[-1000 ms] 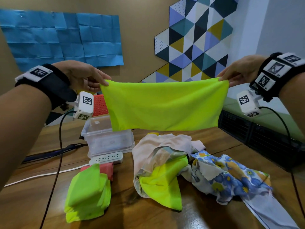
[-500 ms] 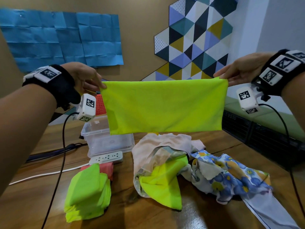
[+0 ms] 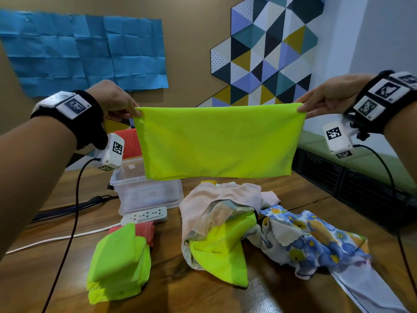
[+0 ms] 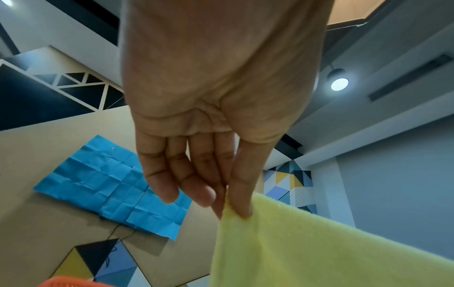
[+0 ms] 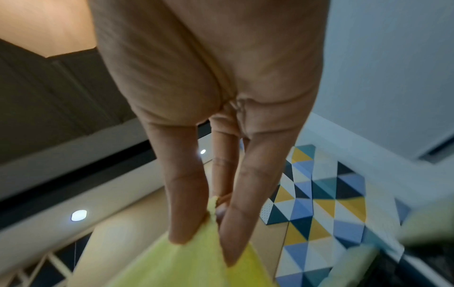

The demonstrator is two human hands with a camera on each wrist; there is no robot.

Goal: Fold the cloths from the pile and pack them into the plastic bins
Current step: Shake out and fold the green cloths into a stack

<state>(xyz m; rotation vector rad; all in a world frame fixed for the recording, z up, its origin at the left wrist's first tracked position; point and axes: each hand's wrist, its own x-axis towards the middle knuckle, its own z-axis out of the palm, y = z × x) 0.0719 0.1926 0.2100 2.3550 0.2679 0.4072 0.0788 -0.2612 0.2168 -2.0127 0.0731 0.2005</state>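
Note:
A lime-green cloth (image 3: 216,143) hangs stretched flat in the air above the table, doubled over. My left hand (image 3: 126,109) pinches its top left corner, seen up close as the cloth (image 4: 307,242) under my thumb and fingers (image 4: 242,194). My right hand (image 3: 309,107) pinches the top right corner; the cloth (image 5: 172,262) sits between thumb and fingers (image 5: 186,213). Below lies the unfolded pile (image 3: 259,227) of pink, lime and floral cloths. A stack of folded lime cloths (image 3: 119,265) rests at front left. A clear plastic bin (image 3: 146,193) stands behind it.
A white power strip (image 3: 144,216) with its cord lies in front of the bin, beside a folded red cloth (image 3: 146,231). A red perforated basket (image 3: 130,143) stands behind the bin. Black cables trail from both wrists. Dark crates (image 3: 349,184) line the table's right side.
Both hands have pulled slightly apart and lowered a little, so the cloth's top edge is straighter and tauter than a second ago.

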